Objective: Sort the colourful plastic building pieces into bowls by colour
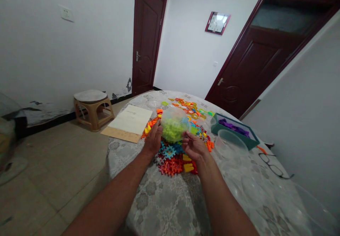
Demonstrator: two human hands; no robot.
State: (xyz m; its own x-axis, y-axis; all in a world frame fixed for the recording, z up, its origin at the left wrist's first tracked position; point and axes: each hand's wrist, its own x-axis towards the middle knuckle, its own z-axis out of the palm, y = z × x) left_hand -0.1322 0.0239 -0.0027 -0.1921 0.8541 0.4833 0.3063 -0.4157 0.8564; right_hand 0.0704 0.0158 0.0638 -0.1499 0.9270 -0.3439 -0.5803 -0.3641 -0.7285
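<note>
A clear plastic bowl [174, 124] holding light green pieces stands among a spread of coloured interlocking plastic tiles [172, 161] on a round table [170, 200]. My left hand [153, 139] lies against the bowl's left side, fingers stretched along it. My right hand [193, 146] is at the bowl's lower right, fingers curled with the fingertips at the bowl's wall. Whether the bowl rests on the tiles or is lifted, I cannot tell.
A teal tray [248, 140] with purple pieces sits to the right, an empty clear bowl [230, 141] in front of it. Eyeglasses [275, 167] lie near the right edge. A paper sheet on a board [130, 122] overhangs the table's left. A plastic stool [92, 108] stands on the floor.
</note>
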